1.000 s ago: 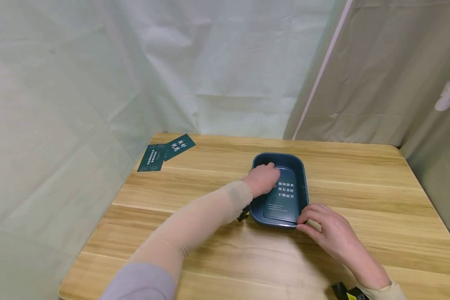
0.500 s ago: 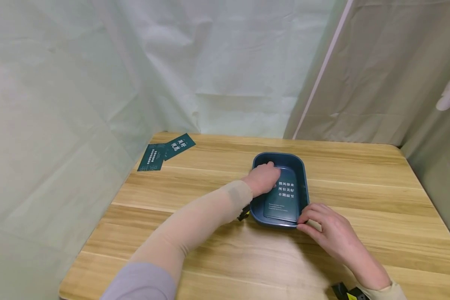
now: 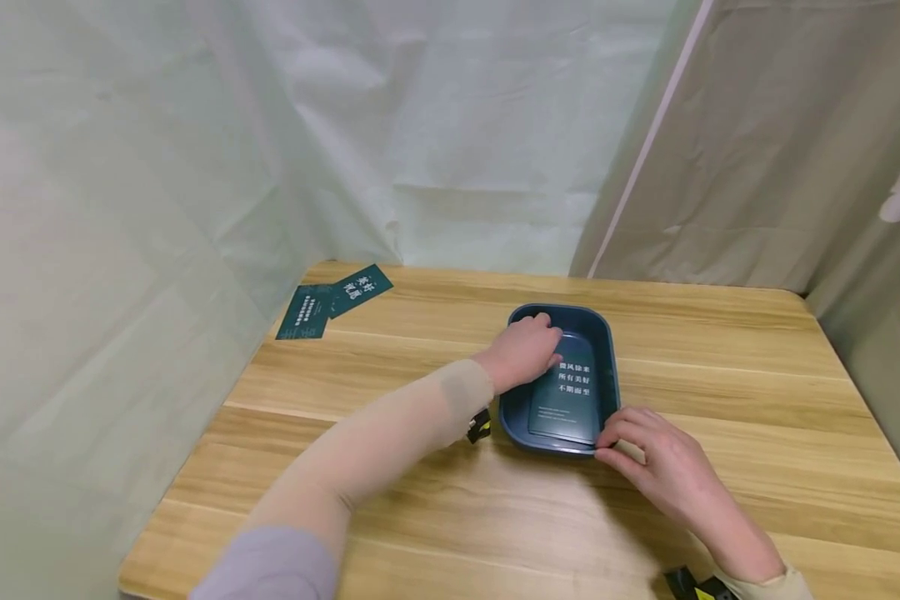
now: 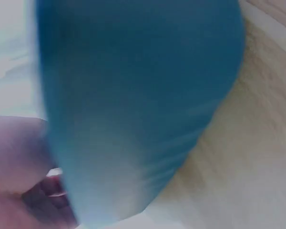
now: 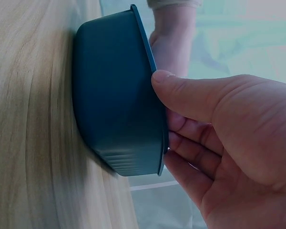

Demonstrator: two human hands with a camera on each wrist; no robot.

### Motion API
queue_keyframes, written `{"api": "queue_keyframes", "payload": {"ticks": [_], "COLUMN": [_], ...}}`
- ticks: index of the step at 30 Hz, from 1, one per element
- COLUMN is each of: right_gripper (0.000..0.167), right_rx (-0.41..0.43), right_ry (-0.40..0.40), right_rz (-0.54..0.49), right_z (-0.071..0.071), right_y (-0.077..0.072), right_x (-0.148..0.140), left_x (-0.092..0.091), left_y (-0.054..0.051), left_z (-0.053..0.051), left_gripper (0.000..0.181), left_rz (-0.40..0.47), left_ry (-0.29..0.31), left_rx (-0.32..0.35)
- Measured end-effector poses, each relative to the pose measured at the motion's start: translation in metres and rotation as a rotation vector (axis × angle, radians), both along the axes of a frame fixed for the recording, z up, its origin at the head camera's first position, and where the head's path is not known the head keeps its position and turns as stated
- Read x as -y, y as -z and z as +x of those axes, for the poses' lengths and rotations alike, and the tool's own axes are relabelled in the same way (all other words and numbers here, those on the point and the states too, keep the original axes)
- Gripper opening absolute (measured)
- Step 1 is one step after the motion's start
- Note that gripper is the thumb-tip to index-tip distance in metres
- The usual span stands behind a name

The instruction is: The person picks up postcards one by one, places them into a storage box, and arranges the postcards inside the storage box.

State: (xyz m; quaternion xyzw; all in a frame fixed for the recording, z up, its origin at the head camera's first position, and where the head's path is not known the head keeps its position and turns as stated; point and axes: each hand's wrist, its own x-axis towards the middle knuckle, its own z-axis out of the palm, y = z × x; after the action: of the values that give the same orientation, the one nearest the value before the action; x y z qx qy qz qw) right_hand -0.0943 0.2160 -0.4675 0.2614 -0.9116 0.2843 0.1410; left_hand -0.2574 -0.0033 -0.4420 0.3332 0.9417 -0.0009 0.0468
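Note:
A dark blue plastic box (image 3: 616, 375) stands on the table with a stack of dark green printed cards (image 3: 566, 400) inside. My left hand (image 3: 521, 350) is over the box's far left part, thumb apart from the fingers, with nothing visible held between them. In the left wrist view the box's outer wall (image 4: 133, 105) hides most of that hand's fingers. At the near right corner my right hand (image 3: 663, 458) pinches the rim. The right wrist view has its thumb (image 5: 190, 93) on the rim of the box (image 5: 114, 95) and its fingers curled at the inner side.
Two dark green cards (image 3: 303, 312) (image 3: 363, 287) overlap at the table's far left corner. The wooden table (image 3: 742, 375) ends at a pale curtain (image 3: 480, 150) behind. Black wrist devices (image 3: 480, 425) (image 3: 693, 585) are strapped to both wrists.
My left hand has lifted slightly and drawn back to the left from the cards, its thumb now visible apart from the fingers. The right hand keeps its hold on the rim.

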Motion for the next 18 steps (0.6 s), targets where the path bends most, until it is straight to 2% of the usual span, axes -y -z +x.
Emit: {"api": "queue_keyframes", "payload": {"ticks": [5, 9, 14, 18], "right_gripper": [0.033, 0.030, 0.027, 0.033], "right_rx": [-0.014, -0.020, -0.015, -0.019], "right_ry": [0.006, 0.005, -0.003, 0.003], "right_rz": [0.004, 0.006, 0.006, 0.002], "right_z": [0.000, 0.000, 0.000, 0.000], "right_y": [0.000, 0.000, 0.000, 0.000], "right_x": [-0.001, -0.002, -0.002, -0.001], "left_x": [0.021, 0.044, 0.077, 0.106], "left_y": [-0.011, -0.014, -0.010, -0.005], "left_z": [0.000, -0.002, -0.008, -0.014], "left_gripper": [0.054, 0.059, 0.063, 0.069], "left_rz": [0.086, 0.137, 0.183, 0.194], "left_ry": [0.000, -0.004, -0.030, -0.094], "left_rx": [-0.071, -0.151, -0.212, -0.217]}}
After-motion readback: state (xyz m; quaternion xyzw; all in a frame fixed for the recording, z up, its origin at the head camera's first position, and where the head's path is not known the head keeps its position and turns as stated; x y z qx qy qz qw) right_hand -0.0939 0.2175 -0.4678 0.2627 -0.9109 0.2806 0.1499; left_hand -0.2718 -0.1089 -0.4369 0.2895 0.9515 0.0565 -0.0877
